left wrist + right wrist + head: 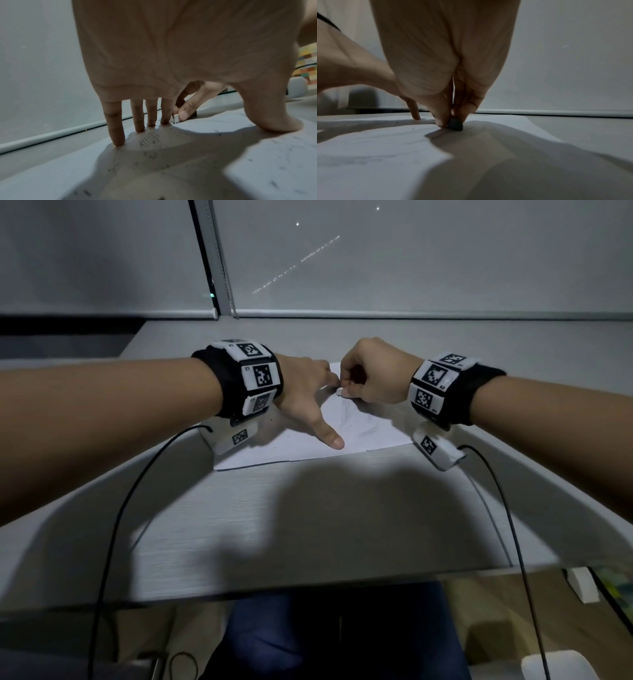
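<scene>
A white sheet of paper (pixel 370 433) with faint pencil marks lies on the grey desk (pixel 308 525). My left hand (pixel 308 392) is spread flat, with its fingertips (pixel 118 142) and thumb pressing the paper (pixel 257 162) down. My right hand (pixel 373 374) is curled just to its right and pinches a small eraser (pixel 342 392) between thumb and fingers. In the right wrist view the eraser (pixel 455 125) looks dark and touches the paper (pixel 376 148). In the left wrist view the eraser (pixel 176 117) sits right beside my left index finger.
Two black cables (pixel 113 525) (pixel 513 525) run from the wrist cameras over the desk's front edge. A lowered window blind (pixel 411 261) closes off the back. A white rounded object (pixel 297 86) stands far right.
</scene>
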A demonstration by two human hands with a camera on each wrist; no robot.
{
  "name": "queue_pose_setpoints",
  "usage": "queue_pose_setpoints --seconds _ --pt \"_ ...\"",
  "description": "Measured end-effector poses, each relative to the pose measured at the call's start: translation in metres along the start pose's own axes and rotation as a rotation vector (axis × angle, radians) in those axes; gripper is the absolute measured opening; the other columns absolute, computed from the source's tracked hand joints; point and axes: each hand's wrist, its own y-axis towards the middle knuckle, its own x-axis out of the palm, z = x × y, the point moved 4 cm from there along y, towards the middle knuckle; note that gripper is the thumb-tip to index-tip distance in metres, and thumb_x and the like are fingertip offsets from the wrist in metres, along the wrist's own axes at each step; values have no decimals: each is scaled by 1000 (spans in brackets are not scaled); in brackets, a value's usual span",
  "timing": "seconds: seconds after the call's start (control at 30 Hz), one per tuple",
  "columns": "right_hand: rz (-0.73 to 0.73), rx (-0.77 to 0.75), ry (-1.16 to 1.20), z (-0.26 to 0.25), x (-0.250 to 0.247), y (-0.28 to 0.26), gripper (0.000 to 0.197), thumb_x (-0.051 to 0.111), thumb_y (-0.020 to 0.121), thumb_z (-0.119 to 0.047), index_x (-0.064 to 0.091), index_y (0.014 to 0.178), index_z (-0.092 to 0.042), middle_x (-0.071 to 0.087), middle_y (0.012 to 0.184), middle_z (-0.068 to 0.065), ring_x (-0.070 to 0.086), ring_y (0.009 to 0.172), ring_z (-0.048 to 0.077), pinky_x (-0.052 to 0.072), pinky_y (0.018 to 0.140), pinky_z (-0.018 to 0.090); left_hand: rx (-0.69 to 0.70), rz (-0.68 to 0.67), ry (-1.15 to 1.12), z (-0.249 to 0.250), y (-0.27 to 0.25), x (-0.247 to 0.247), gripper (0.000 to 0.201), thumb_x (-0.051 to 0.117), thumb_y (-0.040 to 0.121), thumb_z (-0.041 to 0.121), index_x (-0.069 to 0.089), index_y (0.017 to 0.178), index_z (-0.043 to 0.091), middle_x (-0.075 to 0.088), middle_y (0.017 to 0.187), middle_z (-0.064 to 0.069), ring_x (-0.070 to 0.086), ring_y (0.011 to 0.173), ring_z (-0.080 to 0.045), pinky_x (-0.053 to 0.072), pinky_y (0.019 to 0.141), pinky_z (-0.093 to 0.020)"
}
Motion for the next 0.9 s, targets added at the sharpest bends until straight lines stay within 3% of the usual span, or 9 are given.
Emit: queue_pose_setpoints --seconds 0.17,0.3,0.4,0.5,0.57,0.67,0.73,0.9 --pt "-34 -36 4 -3 4 -4 11 78 90 -19 75 80 -15 69 67 -6 63 62 7 48 66 25 -10 -15 28 2 -2 -1 127 70 57 99 42 159 28 46 145 1 54 135 -30 48 113 -53" --pt "-118 -87 61 -9 2 -12 10 82 88 -21 79 81 -15 73 67 -5 63 55 1 46 58 10 -7 -32 33 1 -2 1 129 67 56 101 38 161 32 45 144 2 53 135 -31 49 112 -55" --pt "-64 -43 32 -7 -2 -3 11 82 87 -17 80 77 -15 73 61 -9 67 56 0 56 61 21 -16 -43 31 -1 0 4 134 66 55 102 30 166 36 41 152 4 47 144 -29 45 116 -56" --pt "3 -2 10 -5 -1 1 15 79 87 -13 76 73 -15 70 59 -10 71 62 12 65 70 36 -27 -54 39 -1 2 6 133 68 61 100 22 169 37 38 157 5 43 149 -28 43 118 -58" --pt "-4 -19 21 -8 2 -7 11 78 87 -14 76 76 -15 71 63 -8 69 62 11 64 71 38 -26 -63 53 0 2 6 134 65 59 102 24 168 36 39 155 4 43 147 -28 44 117 -58" --pt "-120 -94 69 -18 5 -24 10 80 89 -18 75 81 -15 72 60 -5 68 56 8 60 66 27 -22 -68 49 -1 2 8 143 56 44 107 29 164 36 40 151 6 45 144 -27 45 114 -59" --pt "-174 -115 70 -20 2 -27 10 80 91 -18 76 83 -13 74 60 -2 70 56 8 59 66 22 -30 -69 33 -3 4 9 142 59 45 107 27 165 37 39 150 8 45 144 -27 46 113 -59" --pt "-59 -25 39 -9 0 -12 14 78 89 -15 74 76 -19 73 63 -5 74 62 14 65 72 40 -55 -84 47 -2 4 9 131 67 62 99 21 167 37 39 149 6 45 145 -29 45 113 -61"
